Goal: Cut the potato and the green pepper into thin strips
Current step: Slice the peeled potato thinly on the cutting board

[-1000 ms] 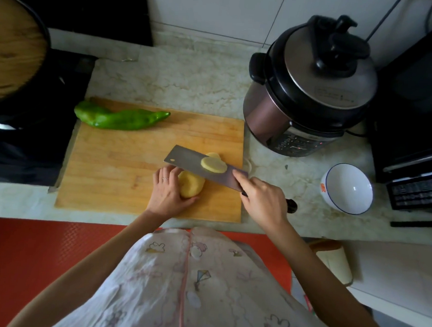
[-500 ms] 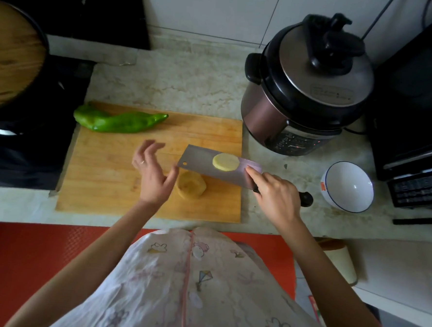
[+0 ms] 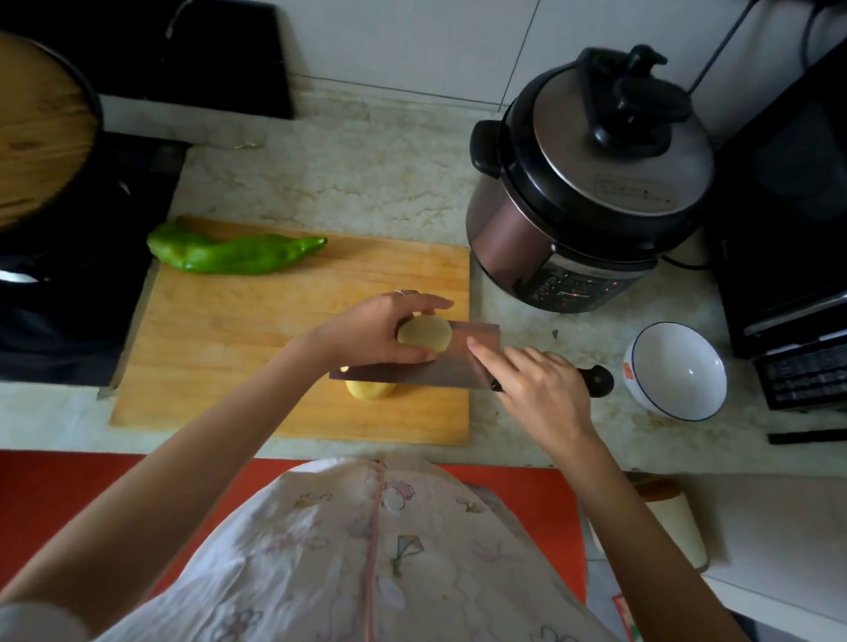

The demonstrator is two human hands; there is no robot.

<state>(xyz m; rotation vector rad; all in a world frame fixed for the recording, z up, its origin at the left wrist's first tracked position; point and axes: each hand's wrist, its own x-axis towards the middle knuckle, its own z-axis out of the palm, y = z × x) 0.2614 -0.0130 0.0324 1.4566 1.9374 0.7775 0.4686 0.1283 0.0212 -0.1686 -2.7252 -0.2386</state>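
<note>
On a wooden board (image 3: 240,369) at the counter's near edge, a person is part way through a potato (image 3: 370,391); its remaining chunk sits cut face up near the board's front right, half hidden under a knife (image 3: 438,371). Right hand (image 3: 544,387) is wrapped round the dark handle, index finger laid straight along the flat of the wide blade; the blade is held roughly level just above the chunk. One round slice (image 3: 423,334) lies on the blade; left hand (image 3: 376,328) has thumb and fingers curled round that slice, gripping it as if to lift it away. Green pepper (image 3: 227,255) lies whole and uncut at the board's far left corner, well apart from both hands. A white bowl (image 3: 657,365) stands on the counter to the right, beside a cooker (image 3: 588,182).

Likely risks from here: the left fingers sit close to the blade, so any sudden tilt of the knife could nick them; a wet slice may slip from the pinch and drop onto the board or counter; the chunk looks small and rounded, so it could rock or roll under the next cut unless it rests on a flat face; uneven slices would give thick strips rather than thin ones.
</note>
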